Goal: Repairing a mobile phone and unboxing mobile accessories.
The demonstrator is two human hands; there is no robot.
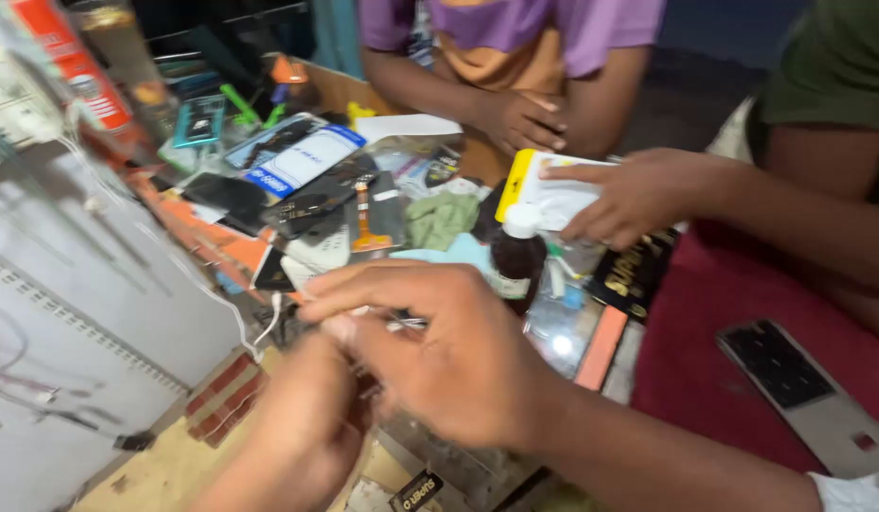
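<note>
The right hand (458,365) and left hand (302,441) meet at six o'clock, fingers pinched together on a small part with a white wire (269,322); blur hides what exactly. It looks like fine fitting work, calling for steady fingertips. A brown bottle (517,258) stands just beyond at twelve o'clock; another person's hand (629,194) holds a white packet (553,194) at one o'clock.

The right hand (449,360) lies over the left hand (302,441) at the counter's near edge; behind them stands a bottle (517,258), with a phone (795,379) to the right (lying flat).
</note>
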